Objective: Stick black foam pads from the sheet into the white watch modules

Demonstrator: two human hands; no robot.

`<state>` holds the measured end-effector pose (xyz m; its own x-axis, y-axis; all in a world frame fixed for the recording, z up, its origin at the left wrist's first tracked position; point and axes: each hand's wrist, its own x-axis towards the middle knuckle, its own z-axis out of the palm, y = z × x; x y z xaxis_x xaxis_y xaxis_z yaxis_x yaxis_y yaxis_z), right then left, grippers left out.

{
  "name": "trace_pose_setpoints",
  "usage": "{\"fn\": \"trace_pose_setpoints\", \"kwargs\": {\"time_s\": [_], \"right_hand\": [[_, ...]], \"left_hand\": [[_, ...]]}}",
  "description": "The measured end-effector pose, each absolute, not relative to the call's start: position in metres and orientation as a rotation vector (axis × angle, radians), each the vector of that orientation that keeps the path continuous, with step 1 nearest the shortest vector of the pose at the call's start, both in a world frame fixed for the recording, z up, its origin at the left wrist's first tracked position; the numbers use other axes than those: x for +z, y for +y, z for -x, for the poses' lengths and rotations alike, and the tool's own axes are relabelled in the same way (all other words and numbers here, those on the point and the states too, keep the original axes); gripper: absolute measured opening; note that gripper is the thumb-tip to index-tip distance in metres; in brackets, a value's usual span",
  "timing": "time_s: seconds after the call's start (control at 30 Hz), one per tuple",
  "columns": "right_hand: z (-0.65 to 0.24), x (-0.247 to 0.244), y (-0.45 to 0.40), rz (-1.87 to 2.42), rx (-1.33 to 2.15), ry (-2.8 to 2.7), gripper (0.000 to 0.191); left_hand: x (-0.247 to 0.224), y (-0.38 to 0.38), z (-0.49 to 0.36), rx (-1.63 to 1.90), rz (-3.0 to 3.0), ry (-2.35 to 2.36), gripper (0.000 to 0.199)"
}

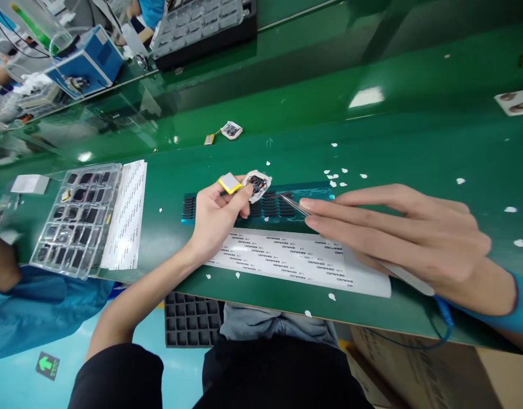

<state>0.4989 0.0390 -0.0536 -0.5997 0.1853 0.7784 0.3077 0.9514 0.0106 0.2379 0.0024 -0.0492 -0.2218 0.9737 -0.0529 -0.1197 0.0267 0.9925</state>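
Note:
My left hand (221, 213) grips a small white device housing (262, 192) with its circuit board facing up, the thumb on its near edge. A silver and yellow battery pouch (230, 183) sits beside the housing, above my fingers. My right hand (406, 233) holds metal tweezers (294, 204) in a pinch, their tips pointing left, near the dark pieces on a teal sheet (314, 190). Rows of small black strips (287, 209) lie on that sheet, partly hidden by my left hand. The tweezer tips appear apart from the housing.
Printed white backing paper (282, 255) lies at the table's near edge. On the left stands a clear tray of dark parts (76, 218) beside another paper strip (127, 216). A second housing with battery (231, 130) lies farther back. White scraps (344, 170) are scattered about. A co-worker's blue sleeve (52, 301) is at left.

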Motion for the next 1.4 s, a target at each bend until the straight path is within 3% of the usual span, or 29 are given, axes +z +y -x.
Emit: {"fn": "trace_pose_setpoints", "kwargs": {"time_s": [0.27, 0.47, 0.77, 0.97, 1.1, 1.27, 1.4], "right_hand": [[-0.494, -0.059, 0.021, 0.479, -0.023, -2.308, 0.053], [-0.491, -0.058, 0.012, 0.548, 0.017, -2.336, 0.060], [-0.490, -0.054, 0.011, 0.457, -0.054, -2.375, 0.042], [-0.493, -0.058, 0.011, 0.548, -0.007, -2.387, 0.061], [-0.498, -0.062, 0.021, 0.373, -0.105, -2.403, 0.052], [-0.499, -0.065, 0.026, 0.399, -0.066, -2.404, 0.062], [-0.497, -0.063, 0.021, 0.398, -0.015, -2.392, 0.059]], "left_hand": [[-0.044, -0.006, -0.243, 1.260, -0.888, 1.237, 0.044], [-0.043, -0.009, -0.249, 1.277, -0.872, 1.233, 0.039], [-0.047, -0.008, -0.250, 1.285, -0.895, 1.276, 0.034], [-0.047, -0.009, -0.249, 1.284, -0.885, 1.250, 0.034], [-0.047, -0.010, -0.248, 1.262, -0.885, 1.282, 0.035], [-0.047, -0.011, -0.248, 1.247, -0.877, 1.321, 0.037], [-0.048, -0.011, -0.250, 1.265, -0.883, 1.329, 0.033]]}}
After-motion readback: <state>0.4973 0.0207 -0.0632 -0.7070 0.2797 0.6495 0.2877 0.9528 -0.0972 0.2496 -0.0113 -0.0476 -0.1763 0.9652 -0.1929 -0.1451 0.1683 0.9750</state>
